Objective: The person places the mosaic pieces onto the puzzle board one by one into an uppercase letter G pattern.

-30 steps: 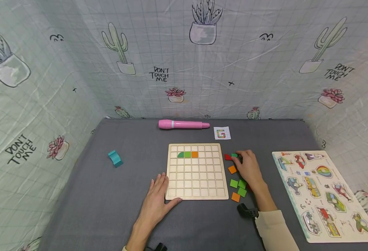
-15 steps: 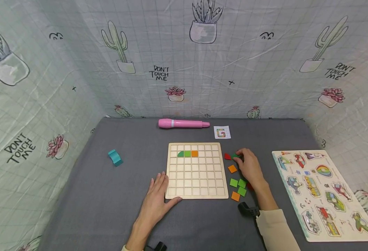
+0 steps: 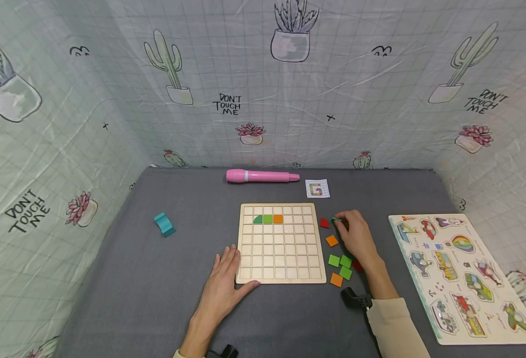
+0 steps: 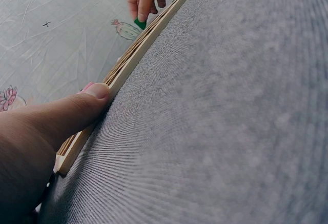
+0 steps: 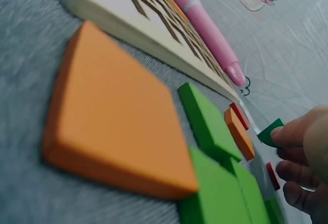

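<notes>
A wooden grid board [image 3: 281, 258] lies on the grey table, with a dark green quarter-round, a green square and an orange square [image 3: 278, 219] in its second row. My left hand [image 3: 224, 283] lies flat against the board's near left corner [image 4: 77, 142]; its thumb presses the board's edge. My right hand [image 3: 354, 236] pinches a small dark green tile [image 3: 336, 220] [image 5: 270, 131] [image 4: 140, 23] just right of the board. Loose tiles lie about it: a red one [image 3: 324, 223], orange ones [image 3: 332, 240] [image 5: 113, 131] and green ones [image 3: 340, 266] [image 5: 210, 121].
A pink pen [image 3: 260, 176] and a small pattern card [image 3: 317, 189] lie behind the board. A teal block [image 3: 164, 225] sits at the left. A picture puzzle board [image 3: 462, 276] fills the right side. Printed cloth walls enclose the table.
My right hand has lifted the dark green tile slightly off the table and shifted a little to the right. The left hand has stayed still.
</notes>
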Available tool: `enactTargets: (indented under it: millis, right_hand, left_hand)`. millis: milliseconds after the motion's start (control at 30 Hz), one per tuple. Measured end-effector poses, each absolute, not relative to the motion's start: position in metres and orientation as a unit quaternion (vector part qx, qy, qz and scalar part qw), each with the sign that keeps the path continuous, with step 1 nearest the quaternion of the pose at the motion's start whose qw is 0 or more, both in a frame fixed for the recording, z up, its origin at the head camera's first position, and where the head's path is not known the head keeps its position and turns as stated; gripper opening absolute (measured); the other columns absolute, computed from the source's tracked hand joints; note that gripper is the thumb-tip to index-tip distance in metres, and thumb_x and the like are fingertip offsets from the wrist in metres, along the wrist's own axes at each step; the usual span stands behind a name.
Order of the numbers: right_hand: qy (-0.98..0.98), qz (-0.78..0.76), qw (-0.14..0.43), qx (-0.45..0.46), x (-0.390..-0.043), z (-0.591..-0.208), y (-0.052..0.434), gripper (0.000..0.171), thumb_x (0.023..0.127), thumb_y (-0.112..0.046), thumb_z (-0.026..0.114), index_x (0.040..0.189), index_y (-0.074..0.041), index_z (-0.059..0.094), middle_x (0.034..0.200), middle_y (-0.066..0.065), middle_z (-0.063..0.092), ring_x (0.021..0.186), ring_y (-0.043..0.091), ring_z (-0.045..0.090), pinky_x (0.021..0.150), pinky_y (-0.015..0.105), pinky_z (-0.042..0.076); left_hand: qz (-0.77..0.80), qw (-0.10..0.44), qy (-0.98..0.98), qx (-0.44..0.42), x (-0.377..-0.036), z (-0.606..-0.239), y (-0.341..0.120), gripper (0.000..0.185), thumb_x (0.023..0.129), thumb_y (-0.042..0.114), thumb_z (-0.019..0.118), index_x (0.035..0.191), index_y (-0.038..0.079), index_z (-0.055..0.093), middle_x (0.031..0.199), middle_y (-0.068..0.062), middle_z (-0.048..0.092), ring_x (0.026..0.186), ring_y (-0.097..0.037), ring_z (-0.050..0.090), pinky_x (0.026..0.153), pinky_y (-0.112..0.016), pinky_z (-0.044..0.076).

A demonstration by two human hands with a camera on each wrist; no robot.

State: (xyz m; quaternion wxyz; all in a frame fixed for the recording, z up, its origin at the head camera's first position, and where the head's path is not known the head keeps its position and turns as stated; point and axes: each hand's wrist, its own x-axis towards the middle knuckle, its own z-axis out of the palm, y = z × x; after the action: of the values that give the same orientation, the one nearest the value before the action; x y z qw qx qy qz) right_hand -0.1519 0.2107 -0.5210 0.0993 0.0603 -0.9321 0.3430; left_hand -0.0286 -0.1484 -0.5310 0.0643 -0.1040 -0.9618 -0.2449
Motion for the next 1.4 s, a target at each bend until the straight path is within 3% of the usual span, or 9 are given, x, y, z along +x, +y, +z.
enactTargets:
  millis: [233,467,833,1133,1400]
  right_hand:
    - [-0.932,0.343,0.097,0.061,-0.156,-0.512,0.203,0.020,0.099,-0.014,0.063,0.116,-0.005,0.068,0.105,0.015,0.070,0.085,0.027,0.061,0.074,0.041,0.052]
    - [-0.927,0.349,0.101,0.094,-0.161,-0.505,0.192,0.024,0.100,-0.013,0.061,0.121,-0.003,0.069,0.112,0.016,0.066,0.095,0.030,0.062,0.082,0.048,0.055]
    - [-0.913,0.387,0.065,0.109,-0.167,-0.495,0.168,0.027,0.101,-0.006,0.057,0.125,0.004,0.065,0.108,0.016,0.056,0.078,0.023,0.064,0.064,0.028,0.057]
    - [-0.910,0.398,0.046,0.104,-0.172,-0.492,0.150,0.024,0.098,-0.005,0.060,0.121,0.000,0.062,0.116,0.017,0.060,0.102,0.030,0.062,0.085,0.043,0.058]
    - [-0.900,0.419,0.025,0.113,-0.173,-0.495,0.137,0.024,0.097,-0.004,0.059,0.121,-0.001,0.061,0.111,0.014,0.064,0.097,0.026,0.062,0.083,0.040,0.057]
  left_hand:
    - [-0.247,0.059,-0.962,-0.101,-0.028,-0.531,-0.149,0.097,0.081,0.061,0.074,0.148,-0.003,0.046,0.158,-0.020,0.040,0.151,-0.034,0.032,0.126,-0.052,0.024]
    - [-0.245,0.054,-0.963,-0.099,-0.028,-0.531,-0.149,0.097,0.081,0.061,0.074,0.148,-0.003,0.045,0.158,-0.019,0.040,0.152,-0.034,0.031,0.127,-0.051,0.023]
    - [-0.244,0.065,-0.962,-0.102,-0.028,-0.532,-0.148,0.095,0.080,0.060,0.076,0.146,-0.003,0.048,0.156,-0.021,0.042,0.150,-0.036,0.034,0.125,-0.053,0.026]
    - [-0.245,0.062,-0.962,-0.102,-0.029,-0.532,-0.148,0.095,0.080,0.060,0.076,0.146,-0.003,0.048,0.156,-0.021,0.043,0.150,-0.035,0.034,0.126,-0.053,0.025]
    - [-0.245,0.070,-0.962,-0.104,-0.028,-0.531,-0.148,0.095,0.079,0.059,0.077,0.145,-0.004,0.049,0.155,-0.022,0.044,0.149,-0.037,0.035,0.125,-0.054,0.027]
